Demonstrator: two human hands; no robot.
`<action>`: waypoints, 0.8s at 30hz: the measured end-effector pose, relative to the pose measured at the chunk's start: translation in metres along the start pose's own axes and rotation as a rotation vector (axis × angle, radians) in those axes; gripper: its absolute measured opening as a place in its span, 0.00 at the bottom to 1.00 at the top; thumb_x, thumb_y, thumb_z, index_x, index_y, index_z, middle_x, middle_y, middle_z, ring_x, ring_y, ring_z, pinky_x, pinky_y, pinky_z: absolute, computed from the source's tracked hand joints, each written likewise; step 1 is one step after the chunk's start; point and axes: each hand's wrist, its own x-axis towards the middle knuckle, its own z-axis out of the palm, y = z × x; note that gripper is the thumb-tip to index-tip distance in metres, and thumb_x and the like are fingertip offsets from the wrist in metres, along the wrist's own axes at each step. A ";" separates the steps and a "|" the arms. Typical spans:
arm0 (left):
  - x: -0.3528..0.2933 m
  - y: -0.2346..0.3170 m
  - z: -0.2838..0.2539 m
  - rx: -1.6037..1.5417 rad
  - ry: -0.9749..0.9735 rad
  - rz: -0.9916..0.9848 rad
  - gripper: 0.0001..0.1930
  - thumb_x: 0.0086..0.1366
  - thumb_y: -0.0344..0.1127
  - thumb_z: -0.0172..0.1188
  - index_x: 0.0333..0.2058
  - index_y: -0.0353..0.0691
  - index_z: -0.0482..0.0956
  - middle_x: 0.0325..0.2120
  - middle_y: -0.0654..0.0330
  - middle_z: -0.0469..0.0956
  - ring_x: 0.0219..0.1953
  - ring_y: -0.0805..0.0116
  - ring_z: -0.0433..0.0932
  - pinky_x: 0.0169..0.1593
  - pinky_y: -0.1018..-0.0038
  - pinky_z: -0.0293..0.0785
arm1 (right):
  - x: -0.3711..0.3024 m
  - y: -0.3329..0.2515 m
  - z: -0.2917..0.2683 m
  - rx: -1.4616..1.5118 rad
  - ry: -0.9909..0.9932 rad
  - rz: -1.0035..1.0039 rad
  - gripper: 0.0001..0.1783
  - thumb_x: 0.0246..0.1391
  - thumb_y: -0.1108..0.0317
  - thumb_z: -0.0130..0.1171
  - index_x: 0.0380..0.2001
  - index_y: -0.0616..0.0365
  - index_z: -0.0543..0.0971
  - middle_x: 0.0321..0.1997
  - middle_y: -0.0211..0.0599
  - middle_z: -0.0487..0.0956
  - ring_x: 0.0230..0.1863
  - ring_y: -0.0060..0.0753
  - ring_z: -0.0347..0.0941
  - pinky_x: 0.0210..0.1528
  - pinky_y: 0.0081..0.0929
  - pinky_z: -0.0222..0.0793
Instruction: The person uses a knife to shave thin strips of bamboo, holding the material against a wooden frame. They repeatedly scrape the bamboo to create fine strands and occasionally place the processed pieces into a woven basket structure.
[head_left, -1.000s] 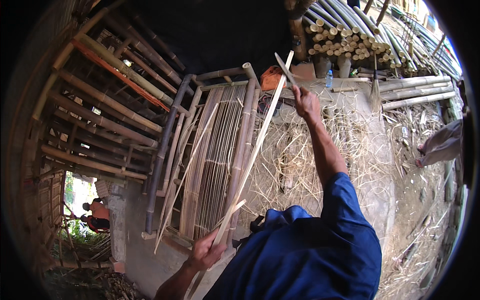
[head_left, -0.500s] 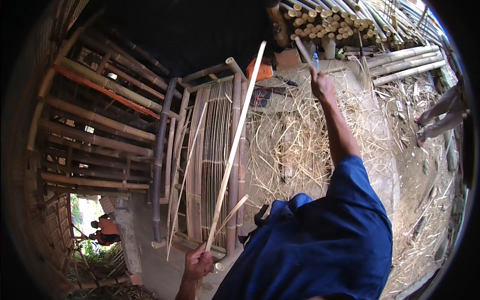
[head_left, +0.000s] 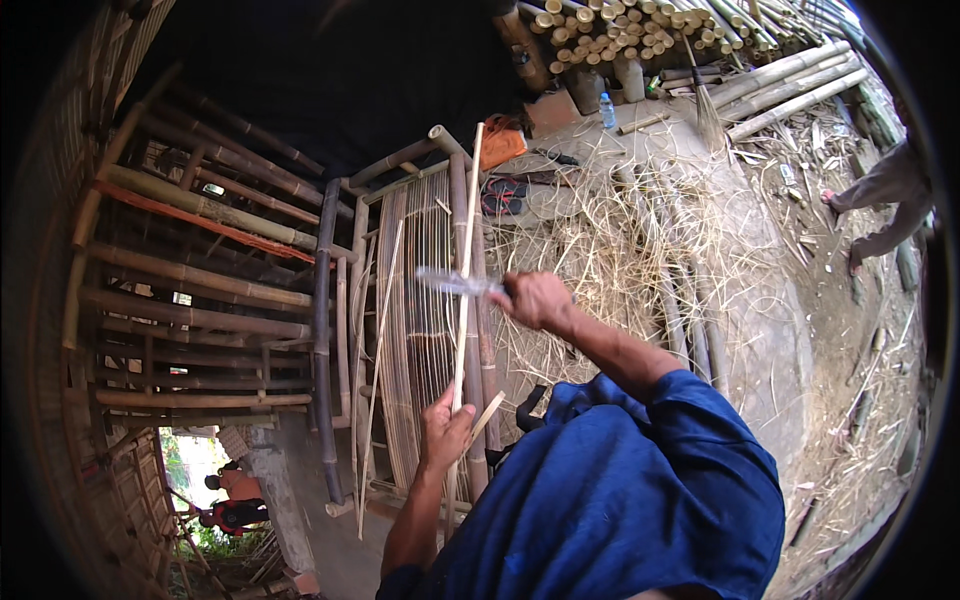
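Note:
My left hand [head_left: 447, 428] is closed around the lower part of a long, pale bamboo strip [head_left: 471, 215], which stands out ahead of me over the bamboo frame. In my right hand [head_left: 540, 300] is a knife [head_left: 452, 282], gripped by its handle. Its blade is smeared by motion and lies across the strip; I cannot tell whether it touches. Under the strip is a bamboo frame [head_left: 459, 190] with a panel of thin lengthwise slats [head_left: 405, 300]. A shorter split piece [head_left: 487, 418] slants beside my left hand.
Bamboo frames [head_left: 200, 260] stand at left. Curly shavings [head_left: 620, 235] cover the floor at right. Farther off are stacked poles [head_left: 610, 35], a broom [head_left: 706, 115], a water bottle [head_left: 607, 111] and an orange bag [head_left: 502, 144]. A person's legs [head_left: 890, 190] show at right, people [head_left: 235, 490] lower left.
My right hand has swung the knife back from far right to the strip. My left hand has risen and shifted right with the strip, which is more upright. The whole view has shifted a little.

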 end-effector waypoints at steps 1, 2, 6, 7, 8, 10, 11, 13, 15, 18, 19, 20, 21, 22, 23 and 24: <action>-0.013 0.000 -0.001 0.029 -0.034 0.002 0.29 0.67 0.25 0.53 0.67 0.30 0.59 0.15 0.75 0.64 0.13 0.87 0.59 0.16 0.83 0.55 | 0.014 0.008 -0.028 0.000 -0.050 0.091 0.44 0.60 0.24 0.28 0.38 0.52 0.77 0.15 0.25 0.67 0.11 0.17 0.55 0.10 0.29 0.55; -0.020 -0.003 -0.005 0.053 -0.055 0.026 0.29 0.67 0.25 0.54 0.66 0.29 0.59 0.16 0.74 0.65 0.14 0.87 0.60 0.17 0.83 0.56 | 0.024 0.032 -0.031 -0.116 0.122 0.026 0.43 0.60 0.24 0.29 0.36 0.54 0.77 0.14 0.25 0.67 0.11 0.18 0.56 0.12 0.31 0.56; -0.064 -0.005 -0.019 0.142 -0.066 0.056 0.29 0.66 0.28 0.56 0.65 0.28 0.62 0.18 0.73 0.67 0.18 0.87 0.62 0.20 0.83 0.58 | 0.059 0.067 -0.085 -0.127 0.315 0.123 0.40 0.62 0.29 0.36 0.36 0.57 0.80 0.20 0.47 0.79 0.22 0.48 0.78 0.25 0.44 0.72; -0.078 -0.007 -0.029 0.134 -0.073 0.002 0.29 0.66 0.29 0.57 0.65 0.29 0.63 0.19 0.73 0.67 0.19 0.86 0.63 0.21 0.83 0.58 | 0.061 0.068 -0.111 -0.061 0.343 0.184 0.40 0.62 0.29 0.37 0.35 0.56 0.81 0.21 0.48 0.80 0.23 0.47 0.79 0.25 0.43 0.73; -0.091 -0.007 -0.039 0.136 -0.095 -0.052 0.29 0.66 0.29 0.58 0.64 0.29 0.64 0.20 0.73 0.68 0.19 0.86 0.63 0.21 0.83 0.59 | 0.072 0.093 -0.128 -0.129 0.376 0.257 0.40 0.61 0.29 0.38 0.34 0.57 0.81 0.23 0.49 0.81 0.24 0.49 0.80 0.25 0.45 0.73; -0.113 -0.012 -0.055 0.317 -0.083 0.007 0.29 0.66 0.31 0.59 0.64 0.29 0.64 0.20 0.72 0.67 0.20 0.85 0.63 0.22 0.82 0.59 | 0.086 0.129 -0.153 -0.199 0.553 0.195 0.41 0.63 0.29 0.35 0.30 0.57 0.80 0.23 0.48 0.80 0.24 0.49 0.78 0.28 0.47 0.71; -0.122 -0.009 -0.057 0.244 -0.053 -0.085 0.29 0.67 0.32 0.60 0.64 0.30 0.64 0.20 0.72 0.67 0.20 0.85 0.63 0.22 0.82 0.60 | 0.088 0.137 -0.171 -0.202 0.513 0.240 0.41 0.63 0.29 0.35 0.28 0.57 0.79 0.23 0.48 0.80 0.24 0.49 0.77 0.28 0.47 0.70; -0.159 -0.042 -0.073 0.183 0.018 -0.130 0.30 0.67 0.34 0.60 0.65 0.31 0.64 0.26 0.67 0.72 0.25 0.82 0.68 0.29 0.81 0.64 | 0.107 0.151 -0.194 0.004 0.489 0.497 0.45 0.61 0.27 0.34 0.33 0.59 0.84 0.32 0.56 0.83 0.35 0.52 0.82 0.38 0.48 0.74; -0.168 -0.100 -0.138 0.263 -0.025 -0.031 0.31 0.68 0.36 0.60 0.65 0.31 0.62 0.39 0.58 0.81 0.37 0.79 0.76 0.43 0.81 0.72 | 0.108 0.230 -0.218 0.059 0.709 0.673 0.46 0.59 0.23 0.31 0.21 0.54 0.78 0.16 0.35 0.75 0.18 0.30 0.69 0.22 0.34 0.66; -0.154 -0.036 -0.088 0.161 -0.110 -0.155 0.28 0.70 0.35 0.58 0.65 0.31 0.63 0.22 0.68 0.70 0.21 0.82 0.65 0.25 0.82 0.60 | 0.089 0.199 -0.213 0.730 0.704 0.409 0.45 0.52 0.19 0.44 0.22 0.57 0.78 0.17 0.33 0.74 0.17 0.24 0.68 0.20 0.28 0.63; -0.146 -0.025 -0.077 0.114 -0.142 -0.209 0.28 0.71 0.35 0.57 0.65 0.31 0.63 0.19 0.70 0.67 0.18 0.83 0.62 0.21 0.82 0.58 | 0.084 0.178 -0.199 1.004 0.695 0.440 0.45 0.46 0.20 0.53 0.27 0.60 0.78 0.20 0.36 0.78 0.18 0.23 0.68 0.21 0.28 0.65; -0.145 -0.030 -0.073 0.041 -0.132 -0.271 0.27 0.72 0.36 0.56 0.65 0.31 0.63 0.19 0.70 0.67 0.18 0.83 0.62 0.22 0.82 0.57 | 0.085 0.157 -0.181 1.153 0.636 0.396 0.45 0.46 0.22 0.57 0.33 0.61 0.77 0.23 0.39 0.80 0.17 0.24 0.69 0.20 0.26 0.65; -0.130 -0.039 -0.087 0.039 -0.168 -0.338 0.27 0.72 0.36 0.55 0.65 0.31 0.63 0.20 0.70 0.67 0.19 0.82 0.63 0.23 0.81 0.59 | 0.075 0.152 -0.169 1.253 0.622 0.378 0.43 0.46 0.24 0.59 0.34 0.62 0.77 0.24 0.40 0.81 0.17 0.23 0.69 0.19 0.24 0.65; -0.118 -0.048 -0.099 0.034 -0.195 -0.404 0.26 0.73 0.36 0.55 0.65 0.31 0.63 0.20 0.70 0.67 0.20 0.81 0.64 0.25 0.80 0.60 | 0.074 0.151 -0.155 1.292 0.667 0.308 0.47 0.42 0.23 0.61 0.34 0.65 0.78 0.25 0.42 0.80 0.20 0.25 0.72 0.21 0.25 0.69; -0.112 -0.060 -0.110 0.018 -0.204 -0.472 0.26 0.73 0.36 0.54 0.65 0.31 0.63 0.21 0.69 0.67 0.22 0.80 0.64 0.27 0.79 0.62 | 0.073 0.135 -0.146 1.386 0.679 0.248 0.35 0.48 0.34 0.67 0.32 0.62 0.78 0.22 0.35 0.78 0.20 0.24 0.72 0.21 0.24 0.68; -0.106 -0.070 -0.124 0.048 -0.250 -0.500 0.26 0.73 0.35 0.54 0.65 0.31 0.63 0.22 0.70 0.68 0.24 0.80 0.65 0.29 0.79 0.63 | 0.076 0.136 -0.134 1.432 0.737 0.162 0.28 0.50 0.42 0.68 0.30 0.60 0.78 0.21 0.32 0.77 0.20 0.24 0.71 0.22 0.24 0.68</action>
